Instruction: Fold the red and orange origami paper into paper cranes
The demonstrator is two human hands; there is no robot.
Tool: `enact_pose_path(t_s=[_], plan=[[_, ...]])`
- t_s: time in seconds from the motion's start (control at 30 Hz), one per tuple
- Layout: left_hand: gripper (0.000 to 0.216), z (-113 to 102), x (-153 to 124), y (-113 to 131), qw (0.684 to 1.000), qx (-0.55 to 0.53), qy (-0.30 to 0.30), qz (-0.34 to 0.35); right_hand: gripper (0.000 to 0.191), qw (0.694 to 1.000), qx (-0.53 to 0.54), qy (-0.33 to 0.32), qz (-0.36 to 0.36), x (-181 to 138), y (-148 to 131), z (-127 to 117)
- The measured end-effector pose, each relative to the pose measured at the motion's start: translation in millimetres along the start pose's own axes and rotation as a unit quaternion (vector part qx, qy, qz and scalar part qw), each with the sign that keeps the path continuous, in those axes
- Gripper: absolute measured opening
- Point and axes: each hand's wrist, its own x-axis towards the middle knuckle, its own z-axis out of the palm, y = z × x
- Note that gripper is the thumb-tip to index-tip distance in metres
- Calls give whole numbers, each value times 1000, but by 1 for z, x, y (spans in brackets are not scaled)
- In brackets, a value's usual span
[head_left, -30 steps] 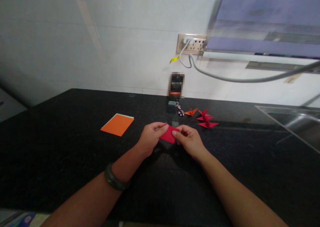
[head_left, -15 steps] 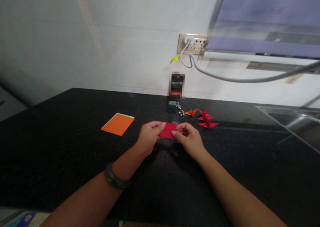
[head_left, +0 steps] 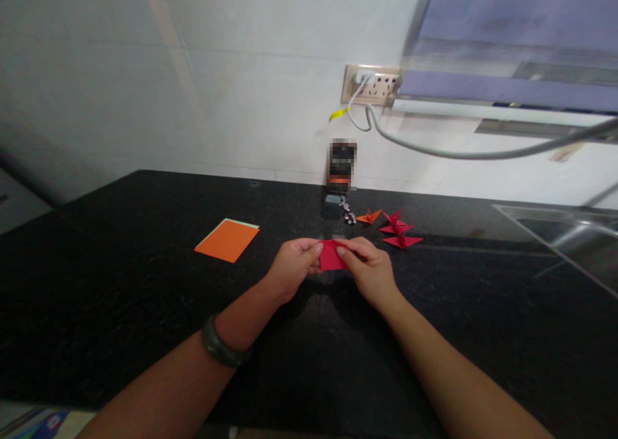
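A small red folded paper [head_left: 332,257] is held between both hands above the dark counter [head_left: 145,323]. My left hand [head_left: 295,265] pinches its left side, thumb on top and fingers behind. My right hand [head_left: 369,265] grips the upper right part, its thumb pressed on the front face. Beyond my right hand lie red paper cranes [head_left: 402,239] and an orange paper crane [head_left: 370,217]. To the left of my left hand rests a stack of paper sheets [head_left: 226,241], orange on top with a pale green edge showing.
A phone-like object with a blurred screen [head_left: 341,165] leans against the tiled wall [head_left: 217,104], a beaded strap [head_left: 348,212] in front of it. A white cable [head_left: 360,98] hangs from the wall socket [head_left: 381,86]. The metal sink edge [head_left: 545,246] is at the right.
The red paper has shifted slightly right and down in my hands. My right hand's fingers have moved up and closed along its upper right edge; the left thumb now sits near its upper left corner.
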Motion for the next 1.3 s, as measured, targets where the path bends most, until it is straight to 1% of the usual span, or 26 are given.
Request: enact_pose_path(t_s=[0.13,0.27,0.37,0.47,0.63,0.83,1.03,1.2,1.3], plan=[[23,-1,1,1,1000,0,-13,-4,24,999,-6,-25,-38,0,-3,-3],[21,-3,2,2,999,-11,-29,-11,26,993,-36,-73,-85,0,-5,-7],[18,-4,2,3,999,-14,-25,-15,28,984,-67,-105,-125,1,-5,-10],[16,-4,2,4,999,-16,-26,-17,29,978,-82,-123,-145,2,-4,-12],[12,-3,1,5,998,-40,-32,-27,30,973,-78,-150,-157,3,-3,-14],[12,-2,2,4,999,-35,-30,-29,30,969,-85,-170,-156,3,-1,-14],[11,-4,2,3,998,-53,-9,-36,32,962,-103,-195,-160,3,2,-16],[23,-3,2,1,999,-26,-11,-34,32,952,-147,-216,-158,2,-1,-17],[24,-1,2,-1,999,-13,8,-30,29,951,-145,-228,-153,1,-5,-16]])
